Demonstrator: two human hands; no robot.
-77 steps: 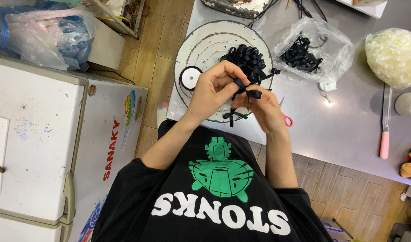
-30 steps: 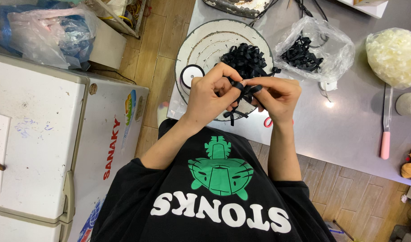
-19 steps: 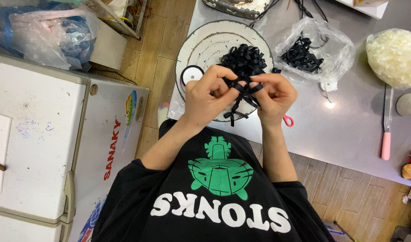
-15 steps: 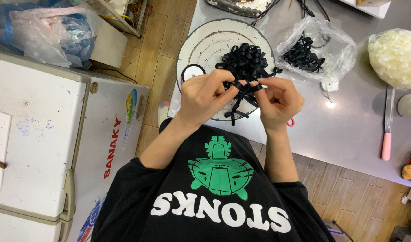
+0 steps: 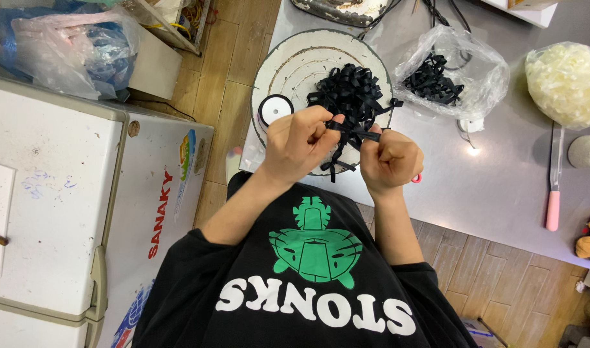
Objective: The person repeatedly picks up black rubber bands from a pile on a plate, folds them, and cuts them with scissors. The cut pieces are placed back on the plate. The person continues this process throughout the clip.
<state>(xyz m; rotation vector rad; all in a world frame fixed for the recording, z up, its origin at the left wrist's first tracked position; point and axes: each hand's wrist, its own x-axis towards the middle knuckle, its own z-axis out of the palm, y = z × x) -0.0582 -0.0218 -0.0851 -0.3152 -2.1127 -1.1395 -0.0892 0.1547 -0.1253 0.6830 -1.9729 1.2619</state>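
Now both hands [image 5: 346, 145] pinch black ribbon [image 5: 356, 133], maybe knotted; clear bag [image 5: 485, 71] beyond

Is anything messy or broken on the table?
Nothing looks broken or spilled. The round board has a worn, chipped white rim, and loose black ribbon pieces are heaped on it. A knife lies flat by itself.

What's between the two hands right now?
In the head view, a short stretch of black ribbon runs taut between the left hand and the right hand, pinched by both, with loose ends hanging below.
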